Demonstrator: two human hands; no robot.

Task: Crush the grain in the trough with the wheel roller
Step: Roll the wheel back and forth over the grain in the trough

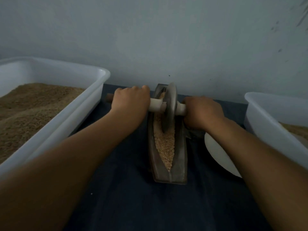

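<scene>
Head view, dim light. Landmark: the trough [179, 157], a narrow dark boat-shaped vessel lying lengthwise on a dark blue cloth [126, 189], its far end close to the pale wall [166, 39].

Grain [165, 144]: pale, coarse bits filling the trough's V-shaped channel from the near tip to the far end.

Wheel roller [169, 107]: grey disc standing on edge in the far half of the trough, its lower rim sunk in the grain. A light-coloured axle [156, 105] passes through the disc's centre and sticks out to both sides of the trough.

Left hand [131, 104]: left of the trough, fingers curled over the axle, gripping it, knuckles up. A short brown end of the handle [109, 98] shows beyond the hand, on the side away from the trough.

Right hand [203, 112]: right of the trough, wrapped round the other end of the axle, gripping it just beside the disc's hub. The heel of this hand lies over the trough's right edge.

Both forearms reach in from the near side, one on either side of the trough.

Left of the trough: a large white plastic tub [93, 104] holding a heap of brown meal [30, 110].

Right of the trough: a second white tub [270, 120], with a little tan material visible inside. Between it and the trough, partly under the right forearm, a white round dish [216, 154]; its contents cannot be seen.
</scene>
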